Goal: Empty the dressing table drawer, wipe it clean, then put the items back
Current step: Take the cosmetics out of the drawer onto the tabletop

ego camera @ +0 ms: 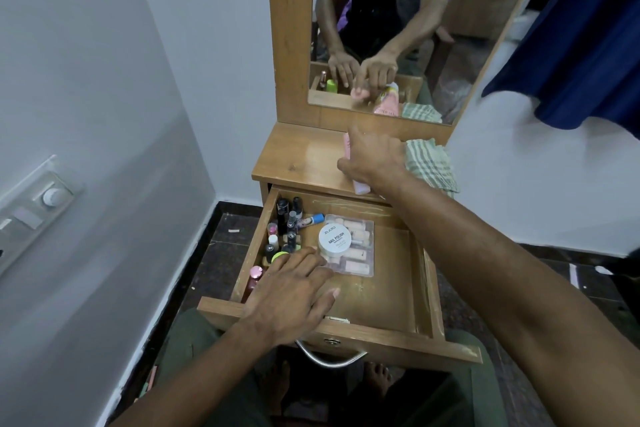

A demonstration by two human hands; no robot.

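Drawer (391, 291) is pulled open below the tabletop (301, 156). Left hand (294, 291) is laid flat, fingers spread, at the drawer's 8 o'clock beside small bottles (289, 229). Round white jar (334, 240) is set on a clear case (360, 253). Right hand (372, 158) is curled on a pink item (348, 146) on the tabletop; striped cloth (429, 163) lies at 3 o'clock.

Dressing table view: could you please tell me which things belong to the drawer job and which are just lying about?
Part of the job:
drawer
nail polish tub
small bottles
clear case
striped cloth
pink item

Lying about:
mirror
blue fabric
wall switch panel
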